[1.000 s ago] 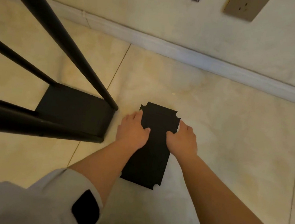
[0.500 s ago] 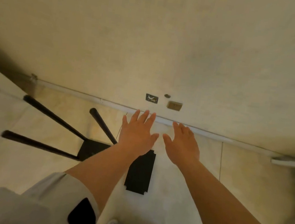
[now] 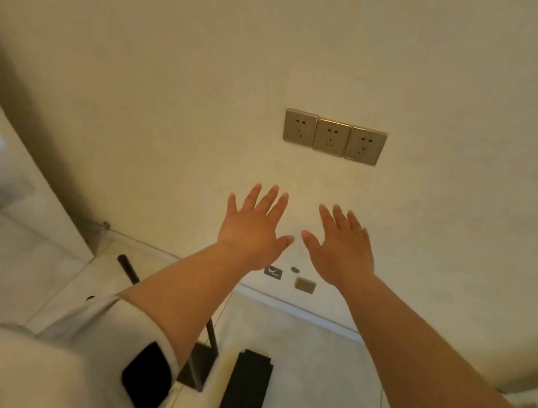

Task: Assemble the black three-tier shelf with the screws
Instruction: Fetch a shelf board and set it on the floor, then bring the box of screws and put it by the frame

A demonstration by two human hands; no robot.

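A flat black shelf panel (image 3: 245, 395) with notched corners lies on the pale tiled floor at the bottom of the view. Left of it lies the partly built black shelf frame (image 3: 198, 365), with a black leg (image 3: 129, 269) sticking up toward the wall; my left arm hides most of it. My left hand (image 3: 252, 229) is raised in front of the wall with fingers spread, holding nothing. My right hand (image 3: 344, 249) is raised beside it, fingers straight and empty. No screws are visible.
A cream wall fills the upper view, with three metal sockets (image 3: 334, 137) above my hands and small plates (image 3: 304, 284) low near the white skirting board (image 3: 298, 306). A white door or cabinet (image 3: 3, 187) stands at the left.
Both hands have left the black panel and risen high in front of the wall, fingers spread. The view has tilted upward, so the panel and frame now sit at the bottom.
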